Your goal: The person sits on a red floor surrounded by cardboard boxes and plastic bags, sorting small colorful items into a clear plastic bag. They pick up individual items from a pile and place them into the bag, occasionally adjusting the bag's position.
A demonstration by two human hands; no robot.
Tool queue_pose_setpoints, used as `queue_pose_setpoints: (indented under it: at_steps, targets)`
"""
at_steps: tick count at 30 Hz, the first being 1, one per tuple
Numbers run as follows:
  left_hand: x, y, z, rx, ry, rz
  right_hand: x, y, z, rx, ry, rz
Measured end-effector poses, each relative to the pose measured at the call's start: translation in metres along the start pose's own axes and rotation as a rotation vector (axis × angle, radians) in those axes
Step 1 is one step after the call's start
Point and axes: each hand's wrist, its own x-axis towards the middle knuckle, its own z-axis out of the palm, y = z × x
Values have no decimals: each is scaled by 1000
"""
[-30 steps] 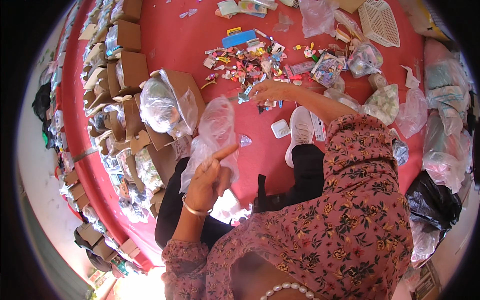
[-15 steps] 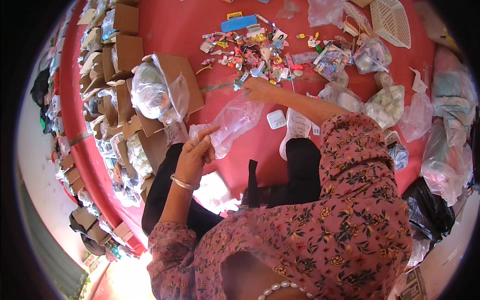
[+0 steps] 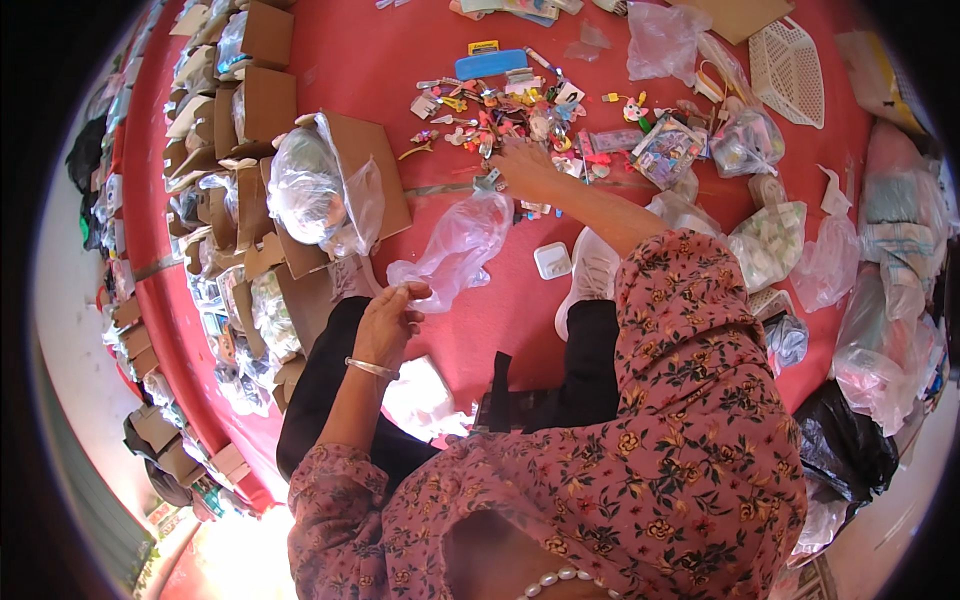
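Note:
A clear plastic bag point(image 3: 462, 243) stretches over the red floor covering in front of me. My left hand point(image 3: 390, 322), with a bangle at the wrist, pinches the bag's near end between thumb and fingers. Farther out, my right hand point(image 3: 527, 170) is at the near edge of a pile of small colourful trinkets point(image 3: 540, 115). Its fingers are blurred against the pile, so whether they hold a piece is unclear. The bag's far end lies just below this hand.
A cardboard box point(image 3: 375, 190) with a stuffed plastic bag point(image 3: 305, 190) stands at left, beside rows of open boxes. Around the pile are a blue case point(image 3: 490, 64), a white basket point(image 3: 785, 70) and several filled bags. A small white square case point(image 3: 552, 261) lies near my shoe point(image 3: 592, 270).
My right hand has let go of the bag's far end and moved onto the trinket pile. The fingers of my left hand have closed on the near end. The view has shifted slightly.

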Motion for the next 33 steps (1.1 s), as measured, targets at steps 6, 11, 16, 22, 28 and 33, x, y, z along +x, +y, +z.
queue_pose_setpoints:
  at_steps: [6,11,16,22,28,33]
  targets:
    - [1,14,1,-133,-56,85,-25,29,29,-305,-25,-31]
    - [-3,13,-4,-232,-58,66,-49,17,24,-155,-263,-90]
    - [1,11,-11,-364,-56,59,-57,19,17,-257,-738,-97]
    - [4,2,-12,-530,36,67,-28,44,19,184,-391,391]
    - [15,-19,-31,-433,155,-128,-14,82,27,180,185,563]
    - [10,-14,-32,-419,152,-102,5,72,2,142,273,427]
